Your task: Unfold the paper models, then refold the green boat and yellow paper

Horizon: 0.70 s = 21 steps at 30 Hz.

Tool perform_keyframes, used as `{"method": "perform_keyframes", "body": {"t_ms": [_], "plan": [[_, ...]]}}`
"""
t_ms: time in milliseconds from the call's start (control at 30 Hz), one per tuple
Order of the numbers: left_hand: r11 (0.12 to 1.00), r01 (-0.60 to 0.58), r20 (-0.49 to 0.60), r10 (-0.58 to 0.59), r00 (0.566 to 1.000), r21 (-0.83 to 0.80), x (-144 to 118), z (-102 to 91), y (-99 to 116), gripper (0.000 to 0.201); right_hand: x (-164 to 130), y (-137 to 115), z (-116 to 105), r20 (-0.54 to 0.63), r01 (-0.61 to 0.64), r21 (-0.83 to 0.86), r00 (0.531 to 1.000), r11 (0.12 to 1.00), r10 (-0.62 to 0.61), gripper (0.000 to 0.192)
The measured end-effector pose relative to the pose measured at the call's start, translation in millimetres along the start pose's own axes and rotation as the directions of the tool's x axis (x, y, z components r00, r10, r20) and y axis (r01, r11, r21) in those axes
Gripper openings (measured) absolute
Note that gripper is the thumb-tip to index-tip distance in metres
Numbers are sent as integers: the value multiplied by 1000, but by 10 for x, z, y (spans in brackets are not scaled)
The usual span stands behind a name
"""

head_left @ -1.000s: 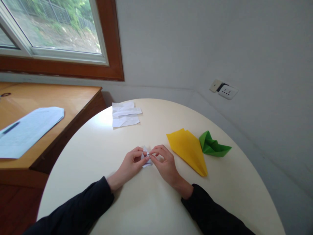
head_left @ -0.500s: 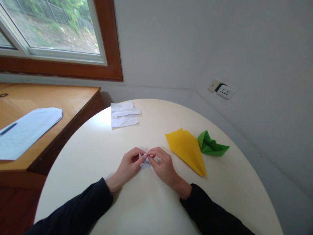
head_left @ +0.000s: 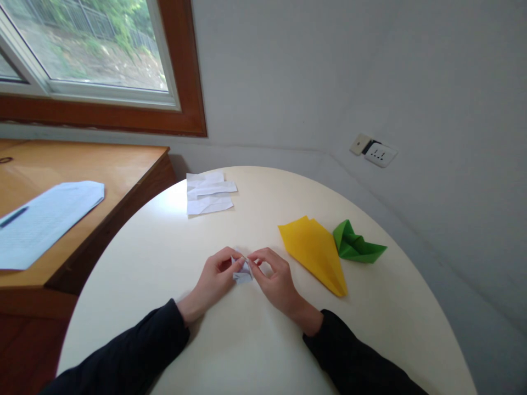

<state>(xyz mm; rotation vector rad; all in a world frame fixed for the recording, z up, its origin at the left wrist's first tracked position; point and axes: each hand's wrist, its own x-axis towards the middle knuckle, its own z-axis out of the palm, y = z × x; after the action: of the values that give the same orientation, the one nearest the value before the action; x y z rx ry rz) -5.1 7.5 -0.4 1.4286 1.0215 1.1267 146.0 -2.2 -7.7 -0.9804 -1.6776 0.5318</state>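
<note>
A small folded piece of white paper (head_left: 242, 275) is held between my two hands, low over the round table (head_left: 263, 340). My left hand (head_left: 219, 270) pinches its upper left part between thumb and fingers. From the other side, my right hand (head_left: 274, 275) pinches its upper right edge, the fingertips almost meeting those of the left. The fingers cover part of the paper, so its full shape is hidden. To the right of my right hand lies a yellow folded paper (head_left: 315, 252), and beside it a green folded paper boat (head_left: 358, 245).
Several white paper strips (head_left: 209, 204) lie at the table's far left edge. On a wooden desk (head_left: 119, 164) at left are written sheets (head_left: 53, 219) with a pen (head_left: 14, 217). A wall socket (head_left: 381, 154) is at back right, a window (head_left: 102, 44) at upper left.
The hands have spread very slightly apart at the fingertips, and more of the small white paper shows between them. The other papers have not moved.
</note>
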Motion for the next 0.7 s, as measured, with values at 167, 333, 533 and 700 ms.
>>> {"method": "perform_keyframes", "body": {"t_ms": [167, 333, 533, 700], "plan": [[1000, 10, -18, -11, 1000, -5, -13, -6, 35, 30, 0, -42, -28, -15, -1, -21, 1000, 1000, 1, 8], [999, -20, -83, 23, 996, 45, -15, -9, 68, 24, -23, -99, -54, 67, 51, -21, 997, 998, -50, 11], [977, -111, -141, 138, 980, 183, -13, -14, 27, 15, -52, -109, -39, 201, 43, 52, 978, 998, -53, 21], [964, -125, -120, 157, 980, 236, -6, 0, 37, 18, -53, -87, -30, 237, 30, 74, 971, 997, -47, 18]]}}
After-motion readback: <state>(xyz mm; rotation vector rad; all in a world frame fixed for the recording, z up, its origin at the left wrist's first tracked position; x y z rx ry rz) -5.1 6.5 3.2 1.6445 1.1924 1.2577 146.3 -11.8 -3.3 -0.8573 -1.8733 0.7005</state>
